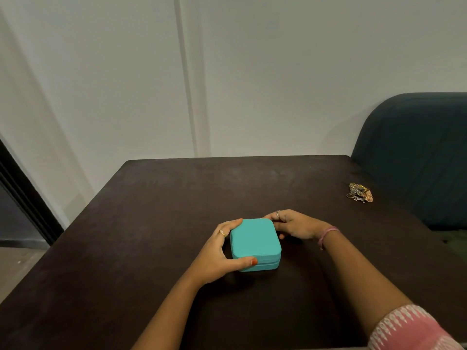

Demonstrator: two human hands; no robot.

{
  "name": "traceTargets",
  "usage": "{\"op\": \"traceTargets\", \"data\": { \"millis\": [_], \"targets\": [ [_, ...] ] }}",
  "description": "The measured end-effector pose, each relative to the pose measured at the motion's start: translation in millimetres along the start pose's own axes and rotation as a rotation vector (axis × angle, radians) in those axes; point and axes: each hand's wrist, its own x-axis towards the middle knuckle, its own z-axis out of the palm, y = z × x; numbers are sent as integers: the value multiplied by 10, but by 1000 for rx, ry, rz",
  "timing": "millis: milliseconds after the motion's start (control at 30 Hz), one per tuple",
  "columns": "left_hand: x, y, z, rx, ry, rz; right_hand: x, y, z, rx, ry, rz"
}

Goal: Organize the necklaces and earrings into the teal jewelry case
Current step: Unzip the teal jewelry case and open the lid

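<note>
Case: the teal jewelry case (255,242) sits shut on the dark table (177,198), caught between the person's two hands, its lid down on the base all round.

Left hand: the left hand (217,251) grips the case's left side, fingers curled over the far left corner and the thumb pressed against the near front edge, right at the seam.

Right hand: the right hand (294,224) holds the far right corner, fingers bent round it; what the fingertips touch behind the case I cannot tell.

Jewelry: a small tangled heap of necklaces and earrings (359,192) lies well apart from both hands, off beyond the right wrist near the table's right edge.

Step in hand: from here it looks like the very start, steadying the case in order to open it; nothing has gone in yet.

Next move: the case needs opening, probably by a zip along the seam, one hand holding the base still. Then the right hand has a reach to the heap, where the chains will likely need teasing apart.

Nearby: a dark blue chair (417,152) stands past the heap.
</note>
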Motion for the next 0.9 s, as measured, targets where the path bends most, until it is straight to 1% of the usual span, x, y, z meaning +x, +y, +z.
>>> {"op": "traceTargets", "data": {
  "millis": [200,300,467,533,600,767,900],
  "targets": [
    [-1,-5,4,0,-15,-12,89,13,68,-123,100,15],
    [2,-16,8,-7,-19,-15,93,-10,56,-187,108,-7],
    [8,-18,9,-7,-18,-11,92,-1,-23,-60,53,-4],
    [7,-19,8,-7,-15,-11,74,-17,-58,-70,32,-1],
    [6,-17,8,-6,-14,-13,61,-54,-95,-147,48,-4],
    [-6,-7,6,-9,-12,-15,-52,-209,-114,-455,172,0],
    [-17,1,13,-11,-12,-17,-344,-288,-45,-572,213,42]
  ]
}}
